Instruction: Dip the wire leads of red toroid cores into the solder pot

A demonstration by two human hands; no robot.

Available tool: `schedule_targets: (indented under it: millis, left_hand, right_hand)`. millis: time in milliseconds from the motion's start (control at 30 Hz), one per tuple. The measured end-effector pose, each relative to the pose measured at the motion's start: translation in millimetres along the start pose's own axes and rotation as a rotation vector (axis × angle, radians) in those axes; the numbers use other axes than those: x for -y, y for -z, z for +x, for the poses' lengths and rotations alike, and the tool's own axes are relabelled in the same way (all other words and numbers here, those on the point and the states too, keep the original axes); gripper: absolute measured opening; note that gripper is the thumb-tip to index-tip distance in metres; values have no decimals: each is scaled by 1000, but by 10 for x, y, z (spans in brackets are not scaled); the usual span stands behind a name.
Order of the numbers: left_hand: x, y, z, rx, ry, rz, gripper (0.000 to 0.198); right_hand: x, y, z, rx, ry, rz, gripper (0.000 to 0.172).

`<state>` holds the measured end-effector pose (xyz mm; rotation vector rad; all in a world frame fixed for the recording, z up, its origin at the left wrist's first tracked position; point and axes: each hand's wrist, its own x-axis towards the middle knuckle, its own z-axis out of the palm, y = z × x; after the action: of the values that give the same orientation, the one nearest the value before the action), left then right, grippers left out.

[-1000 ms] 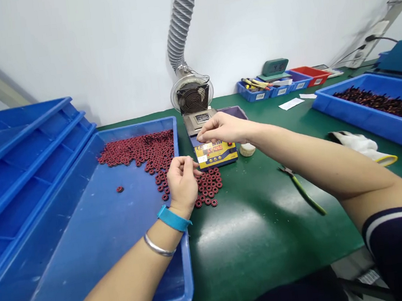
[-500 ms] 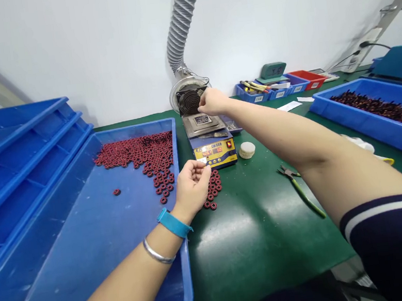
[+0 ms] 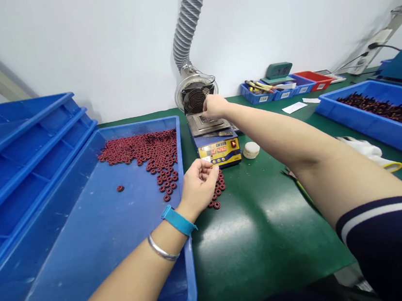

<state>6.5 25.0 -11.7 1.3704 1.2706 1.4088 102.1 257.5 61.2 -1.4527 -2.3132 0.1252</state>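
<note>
Right hand (image 3: 215,107) has dipped over the metal plate (image 3: 203,126), curled, its exact grip unclear.

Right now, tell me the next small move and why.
I'd probably lift the right hand up from the solder pot: its bunched fingertips look to be right over the metal top, and the lit red display suggests heat. Whether they pinch anything is too small to tell.

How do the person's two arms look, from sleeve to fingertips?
The left arm wears a blue wristband and, nearer the elbow, a silver bangle; no sleeve shows. The right arm has a short navy sleeve with a white stripe near its edge. Neither arm is gloved.
</note>
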Motion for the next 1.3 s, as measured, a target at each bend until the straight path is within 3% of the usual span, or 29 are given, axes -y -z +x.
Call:
schedule_targets:
  millis: [167,300,467,533,600,700,767,833,933,1033,1067,1167,1300]
  left_hand:
    - [4,5,0,2,7,9,14]
    - [5,0,1,5,12,18,13]
    - [-42,-10,-5,-4,34,-74,21]
    - [-83,-12,-19,8,79,-156,29]
    - [-126,-21,-45,37,119,-220,35]
    - [-175,-59,-93,70,136,-251,34]
    - [-202,-73,-104,76,125,-228,28]
    - [-234,-22,-66,69,107,-158,22]
    - [-271,284,108,7,25,91,18]
    - [-224,843,340,-178,-91,614,15]
    - [-181,1041,400,-232,-56,789,17]
    - [9,1502,476,-188,219,1089,23]
    - [212,1727,411,-100,368,1127,37]
  right_hand:
    - [8,167,-64,-64,24,199,5]
    - [59,353,-297,14,-107,613,11]
    - [183,412,-975,253,-248,1127,11]
    - [227,317,-1334,254,-226,1199,12]
    - [273,180,-1689,176,-115,1181,21]
    - [351,20,-2114,-87,71,1033,20]
    - [385,-14,-2273,-228,165,882,13]
    - [359,-26,-2335,-279,210,778,10]
    - [173,-133,-2325,-241,168,743,14]
    - [-88,-383,-2292,-72,29,594,12]
    - [-157,-474,-2284,-21,-6,530,11]
    - [-261,-675,-2264,43,-34,432,13]
    - [-237,-756,-2237,61,-14,430,16]
